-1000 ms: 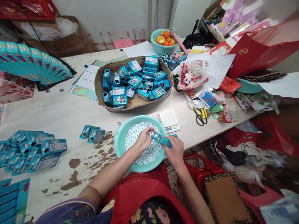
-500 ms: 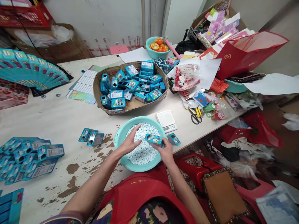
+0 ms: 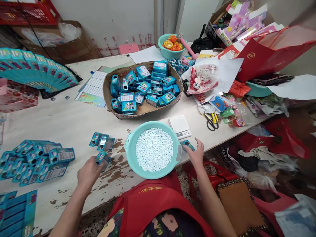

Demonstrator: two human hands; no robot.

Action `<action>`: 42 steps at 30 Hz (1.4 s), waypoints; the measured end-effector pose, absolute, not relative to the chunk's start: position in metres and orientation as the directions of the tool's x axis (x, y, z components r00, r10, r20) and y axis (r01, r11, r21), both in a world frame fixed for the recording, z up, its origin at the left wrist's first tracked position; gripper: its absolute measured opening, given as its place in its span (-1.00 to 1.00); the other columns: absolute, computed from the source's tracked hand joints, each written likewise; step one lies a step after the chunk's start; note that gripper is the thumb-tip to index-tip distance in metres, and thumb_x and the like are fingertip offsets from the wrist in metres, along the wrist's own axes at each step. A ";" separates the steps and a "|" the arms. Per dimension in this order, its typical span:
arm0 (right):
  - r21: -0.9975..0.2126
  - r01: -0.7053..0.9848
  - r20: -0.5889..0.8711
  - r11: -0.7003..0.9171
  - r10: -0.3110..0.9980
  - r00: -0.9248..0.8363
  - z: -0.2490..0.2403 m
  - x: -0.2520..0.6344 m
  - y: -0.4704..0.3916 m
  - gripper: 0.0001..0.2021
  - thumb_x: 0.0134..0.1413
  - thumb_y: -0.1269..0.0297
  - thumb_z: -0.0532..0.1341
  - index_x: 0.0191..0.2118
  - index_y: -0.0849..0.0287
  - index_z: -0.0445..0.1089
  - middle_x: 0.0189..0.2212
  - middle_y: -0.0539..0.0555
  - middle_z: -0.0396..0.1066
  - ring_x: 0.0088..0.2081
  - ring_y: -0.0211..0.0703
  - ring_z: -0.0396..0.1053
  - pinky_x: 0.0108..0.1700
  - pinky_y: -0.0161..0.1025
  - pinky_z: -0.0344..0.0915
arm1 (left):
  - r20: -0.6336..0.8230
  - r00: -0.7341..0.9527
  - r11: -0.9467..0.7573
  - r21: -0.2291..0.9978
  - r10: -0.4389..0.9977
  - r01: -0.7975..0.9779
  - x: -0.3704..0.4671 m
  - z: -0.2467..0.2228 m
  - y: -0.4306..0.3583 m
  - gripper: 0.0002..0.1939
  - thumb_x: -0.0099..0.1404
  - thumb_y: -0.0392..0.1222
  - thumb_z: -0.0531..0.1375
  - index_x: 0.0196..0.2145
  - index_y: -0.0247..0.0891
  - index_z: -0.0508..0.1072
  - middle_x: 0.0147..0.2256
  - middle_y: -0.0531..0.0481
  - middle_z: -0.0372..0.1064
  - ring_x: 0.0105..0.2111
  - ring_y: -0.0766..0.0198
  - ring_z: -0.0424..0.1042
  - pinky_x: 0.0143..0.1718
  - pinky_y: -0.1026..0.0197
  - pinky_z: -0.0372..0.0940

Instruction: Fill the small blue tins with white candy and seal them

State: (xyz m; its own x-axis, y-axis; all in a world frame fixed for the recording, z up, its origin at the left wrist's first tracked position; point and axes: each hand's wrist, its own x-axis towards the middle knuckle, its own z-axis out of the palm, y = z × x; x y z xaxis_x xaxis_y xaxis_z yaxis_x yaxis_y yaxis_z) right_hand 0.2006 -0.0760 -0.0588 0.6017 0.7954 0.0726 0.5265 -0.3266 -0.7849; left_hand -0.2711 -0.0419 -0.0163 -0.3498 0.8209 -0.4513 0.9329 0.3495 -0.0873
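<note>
My left hand (image 3: 90,172) is closed on a small blue box (image 3: 101,157) with a round hole in its end, low over the table's left part. Just beyond it, two similar boxes (image 3: 106,144) lie side by side. On the other side, my right hand (image 3: 197,154) reaches a blue box (image 3: 188,144) beside the scale, thumb at its near side and fingers spread apart. Between my hands sits a turquoise basin (image 3: 133,164) holding many small pale pellets (image 3: 154,149).
A cardboard tray (image 3: 116,113) of blue boxes stands behind the basin, with a white scale (image 3: 179,125) to its right. Stacked boxes (image 3: 37,161) fill the left side. Scissors (image 3: 211,122) and wrapped trinkets lie rightward. A red stool (image 3: 209,177) stands below the table edge.
Both hands have left the space over the basin. A box from my right hand is now in my left hand, which moved left. My right hand moved right to the box by the scale.
</note>
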 end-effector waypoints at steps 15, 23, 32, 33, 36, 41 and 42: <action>-0.869 0.233 -0.117 -0.436 0.639 0.760 -0.098 0.199 -0.090 -0.45 -0.25 0.00 0.33 -0.13 0.28 0.38 -0.24 0.17 0.43 -0.23 -0.04 0.35 -0.11 -0.07 0.28 | -0.223 0.118 -0.012 0.427 0.968 0.904 -0.171 -0.045 -0.052 -0.54 0.33 -0.01 -0.08 0.10 -0.24 0.22 0.10 -0.21 0.24 0.15 0.07 0.15 0.15 0.03 0.06; -0.906 0.175 -0.054 -0.384 0.518 0.854 -0.064 0.203 -0.115 -0.45 -0.22 0.02 0.35 -0.11 0.28 0.39 -0.23 0.17 0.43 -0.24 -0.06 0.38 -0.16 -0.13 0.32 | -0.571 0.036 0.178 0.315 0.820 0.932 -0.068 -0.090 -0.044 -0.28 0.18 0.17 0.07 0.17 -0.34 0.11 0.18 -0.46 -0.01 0.17 -0.28 0.06 0.03 -0.22 0.08; -0.914 0.082 -0.141 -0.397 0.499 0.855 -0.040 0.183 -0.136 -0.44 -0.24 0.04 0.36 -0.10 0.29 0.39 -0.29 0.15 0.45 -0.29 -0.10 0.38 -0.19 -0.13 0.35 | -0.715 0.087 0.626 0.658 0.693 0.420 -0.023 -0.097 -0.040 -0.33 -0.07 0.12 0.33 -0.06 -0.27 0.32 0.01 -0.29 0.30 0.07 -0.10 0.27 0.00 0.03 0.19; -0.916 0.086 -0.141 -0.391 0.516 0.845 -0.034 0.181 -0.135 -0.45 -0.23 0.04 0.36 -0.11 0.28 0.39 -0.29 0.14 0.45 -0.29 -0.10 0.39 -0.19 -0.13 0.35 | -0.750 0.124 0.703 0.654 0.649 0.278 -0.023 -0.096 -0.037 -0.35 -0.10 0.09 0.35 -0.09 -0.27 0.33 -0.04 -0.27 0.34 0.02 -0.06 0.32 -0.06 0.06 0.24; -0.926 0.114 -0.125 -0.359 0.578 0.806 -0.015 0.174 -0.131 -0.49 -0.22 0.07 0.37 -0.12 0.25 0.39 -0.27 0.13 0.46 -0.29 -0.10 0.39 -0.20 -0.14 0.35 | -0.771 0.340 0.825 0.564 0.539 -0.030 -0.034 -0.091 -0.025 -0.50 -0.08 0.00 0.36 -0.21 -0.27 0.36 -0.22 -0.17 0.42 -0.22 0.10 0.45 -0.31 0.16 0.34; -0.930 0.218 -0.093 -0.295 0.765 0.638 0.005 0.147 -0.123 -0.59 -0.22 0.12 0.39 -0.19 0.18 0.41 -0.30 0.06 0.45 -0.30 -0.12 0.39 -0.21 -0.18 0.36 | -0.714 0.541 0.896 0.367 0.444 -0.252 -0.050 -0.082 -0.005 -0.67 0.12 0.03 0.20 -0.30 -0.29 0.38 -0.37 -0.14 0.44 -0.41 0.19 0.47 -0.59 0.30 0.29; -0.928 0.247 -0.081 -0.279 0.798 0.597 0.006 0.140 -0.121 -0.61 -0.20 0.11 0.38 -0.20 0.17 0.41 -0.31 0.05 0.44 -0.29 -0.12 0.39 -0.21 -0.18 0.36 | -0.728 0.534 0.902 0.325 0.430 -0.284 -0.049 -0.080 -0.002 -0.70 0.14 0.01 0.18 -0.33 -0.30 0.38 -0.41 -0.12 0.44 -0.46 0.21 0.47 -0.63 0.31 0.27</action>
